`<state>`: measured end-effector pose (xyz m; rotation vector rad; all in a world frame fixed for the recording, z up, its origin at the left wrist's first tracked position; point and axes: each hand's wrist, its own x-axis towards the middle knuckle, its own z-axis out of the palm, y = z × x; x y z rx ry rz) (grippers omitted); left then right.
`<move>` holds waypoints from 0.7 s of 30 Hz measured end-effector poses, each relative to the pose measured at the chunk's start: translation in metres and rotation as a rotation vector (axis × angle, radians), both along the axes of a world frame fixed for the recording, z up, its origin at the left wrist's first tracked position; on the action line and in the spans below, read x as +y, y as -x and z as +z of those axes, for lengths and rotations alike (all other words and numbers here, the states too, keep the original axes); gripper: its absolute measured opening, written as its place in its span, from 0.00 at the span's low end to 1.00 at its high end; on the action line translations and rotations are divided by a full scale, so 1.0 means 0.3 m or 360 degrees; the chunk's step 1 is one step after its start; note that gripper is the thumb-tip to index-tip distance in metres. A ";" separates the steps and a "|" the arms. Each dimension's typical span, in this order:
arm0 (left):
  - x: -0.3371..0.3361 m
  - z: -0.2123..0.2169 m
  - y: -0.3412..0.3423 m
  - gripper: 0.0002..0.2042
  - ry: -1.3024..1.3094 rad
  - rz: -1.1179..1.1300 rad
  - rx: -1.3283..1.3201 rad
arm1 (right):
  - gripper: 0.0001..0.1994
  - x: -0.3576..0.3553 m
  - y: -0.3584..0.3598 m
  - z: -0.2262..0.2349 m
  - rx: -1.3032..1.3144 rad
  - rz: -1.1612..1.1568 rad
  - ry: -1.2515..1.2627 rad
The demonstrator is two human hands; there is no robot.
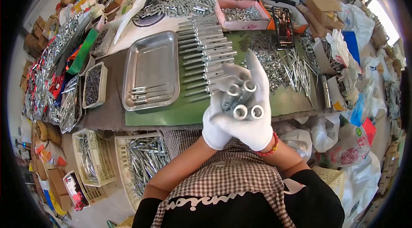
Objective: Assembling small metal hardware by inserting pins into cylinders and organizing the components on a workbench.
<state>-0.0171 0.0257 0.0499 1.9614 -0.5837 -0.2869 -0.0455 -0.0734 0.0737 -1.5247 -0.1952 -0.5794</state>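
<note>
Holding a bunch of metal tubes (243, 99) tight above the green mat (171, 114), both gloved hands, left hand (216, 127) and right hand (255, 120), work on; many tubes lie lined up, loose piles wait

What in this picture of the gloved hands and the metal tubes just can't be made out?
- Head view: the white-gloved left hand and right hand wrap the bundle of shiny metal tubes; only the open ends show, so the tubes' length and count stay hidden.
- The small silver parts in the pink cardboard box are too small to identify.
- The cream plastic basket is cut off by the sleeve.
</note>
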 end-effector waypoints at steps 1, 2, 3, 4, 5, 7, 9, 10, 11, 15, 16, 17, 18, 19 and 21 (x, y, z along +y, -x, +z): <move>-0.022 -0.043 -0.011 0.22 0.0167 -0.0027 -0.0364 | 0.50 -0.007 -0.001 0.005 0.0055 -0.0115 0.0039; -0.052 -0.122 -0.028 0.23 0.0335 -0.0052 -0.0726 | 0.45 -0.012 -0.001 0.008 0.0112 -0.0229 0.0076; -0.061 -0.198 -0.038 0.25 0.0296 0.0070 -0.0680 | 0.45 -0.014 0.000 0.000 0.0102 -0.0221 0.0073; -0.068 -0.210 -0.046 0.25 0.0299 0.0060 -0.0685 | 0.41 -0.028 0.004 -0.022 0.0090 -0.0231 0.0071; -0.070 -0.216 -0.056 0.25 0.0240 0.0005 -0.0708 | 0.36 -0.043 0.003 -0.039 0.0080 -0.0239 0.0068; -0.067 -0.188 -0.087 0.25 0.0292 -0.0114 -0.0791 | 0.34 -0.070 -0.013 -0.066 0.0116 -0.0222 0.0255; -0.065 -0.178 -0.094 0.26 0.0401 -0.0194 -0.0673 | 0.27 -0.078 -0.021 -0.075 0.0133 -0.0271 0.0420; -0.063 -0.166 -0.095 0.26 0.0521 -0.0279 -0.0552 | 0.27 -0.092 -0.022 -0.062 0.0136 -0.0265 0.0412; -0.068 -0.147 -0.080 0.26 0.0662 -0.0180 -0.0545 | 0.26 -0.116 -0.021 -0.042 0.0018 -0.0314 0.0730; -0.122 -0.164 -0.011 0.23 0.1244 0.0037 0.0333 | 0.25 -0.119 -0.026 -0.054 -0.0062 -0.0348 0.0919; -0.115 -0.210 -0.017 0.23 0.1239 0.0040 0.0327 | 0.24 -0.117 -0.026 -0.052 -0.0036 -0.0302 0.0848; -0.104 -0.280 -0.033 0.28 0.1343 -0.0139 0.0582 | 0.24 -0.111 -0.026 -0.047 -0.0041 -0.0299 0.0842; -0.095 -0.318 -0.044 0.34 0.1441 -0.0325 0.0843 | 0.24 -0.105 -0.025 -0.047 -0.0066 -0.0244 0.0714; -0.097 -0.250 -0.064 0.34 0.1434 -0.0344 0.0853 | 0.23 -0.112 -0.026 -0.050 -0.0084 -0.0209 0.0589; -0.083 -0.089 -0.110 0.25 0.0575 -0.0234 -0.0885 | 0.24 -0.130 -0.032 -0.019 -0.0160 -0.0163 0.0541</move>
